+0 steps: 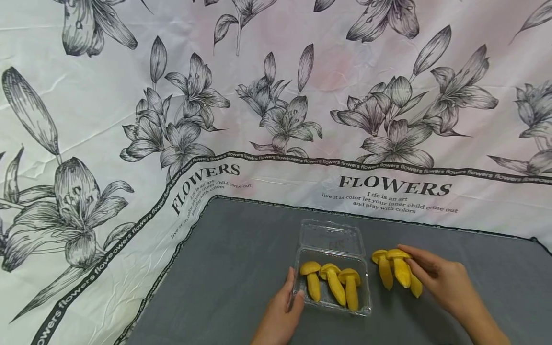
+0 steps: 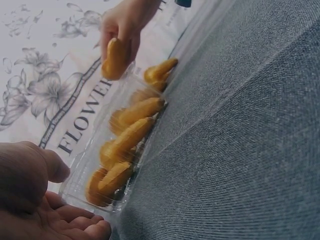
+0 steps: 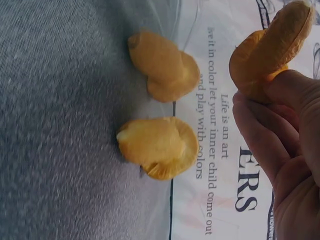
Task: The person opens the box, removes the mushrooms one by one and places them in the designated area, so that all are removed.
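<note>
A clear plastic box stands on the grey cloth with its lid folded back. Three yellow toy-like mushrooms lie side by side inside it. My left hand holds the box at its near left corner, thumb and fingers on either side. To the right of the box, my right hand pinches another yellow mushroom by its cap, raised over the cloth. Below that one, two more loose mushrooms rest on the cloth, partly covered by it in the head view.
Grey cloth covers the work surface. Behind and to the left hangs a white sheet printed with lilies and the word FLOWERS, its dark-edged hem meeting the cloth just beyond the open lid.
</note>
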Tool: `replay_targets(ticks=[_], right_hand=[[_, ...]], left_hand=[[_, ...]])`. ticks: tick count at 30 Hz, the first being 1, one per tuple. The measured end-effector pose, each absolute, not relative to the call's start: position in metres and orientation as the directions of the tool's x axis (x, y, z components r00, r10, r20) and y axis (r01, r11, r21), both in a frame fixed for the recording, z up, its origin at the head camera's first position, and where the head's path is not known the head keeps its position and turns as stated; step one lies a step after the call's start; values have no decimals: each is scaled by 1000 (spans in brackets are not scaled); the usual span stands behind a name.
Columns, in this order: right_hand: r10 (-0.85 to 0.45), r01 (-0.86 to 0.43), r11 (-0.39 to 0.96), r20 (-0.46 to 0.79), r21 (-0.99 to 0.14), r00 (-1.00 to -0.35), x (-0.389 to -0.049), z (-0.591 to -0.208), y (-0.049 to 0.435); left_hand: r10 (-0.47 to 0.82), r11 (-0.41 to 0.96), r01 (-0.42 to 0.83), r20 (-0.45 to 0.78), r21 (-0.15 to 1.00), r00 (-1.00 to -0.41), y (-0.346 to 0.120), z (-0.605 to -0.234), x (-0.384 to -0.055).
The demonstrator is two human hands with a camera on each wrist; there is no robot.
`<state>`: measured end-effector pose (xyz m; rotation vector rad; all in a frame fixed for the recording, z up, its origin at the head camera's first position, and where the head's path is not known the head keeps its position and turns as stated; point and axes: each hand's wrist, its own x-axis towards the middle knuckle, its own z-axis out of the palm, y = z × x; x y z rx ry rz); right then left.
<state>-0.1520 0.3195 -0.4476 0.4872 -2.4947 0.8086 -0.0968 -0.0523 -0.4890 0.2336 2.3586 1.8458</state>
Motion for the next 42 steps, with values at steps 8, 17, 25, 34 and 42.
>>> replay_targets(ticks=[8,17,25,34,42], right_hand=[[-107,-418,791,572,-447,-813,-150,-450,334],[-32,-330,827,547,-456,-837,-145,-453,351],[11,-260,855,517,-449,-856,-141,-457,365],[72,-133,889,421,-438,-904,-141,-463,378],[68,-125,899,415,-420,-907,-145,-469,387]], left_hand=[[203,249,43,-8,968,-979,-52,-489,-97],[208,243,49,-2,969,-978,-53,-488,-96],[208,254,43,-12,966,-978,-53,-489,-98],[193,259,45,-6,965,-981,-52,-489,-97],[192,273,11,-43,962,-980,-51,-489,-98]])
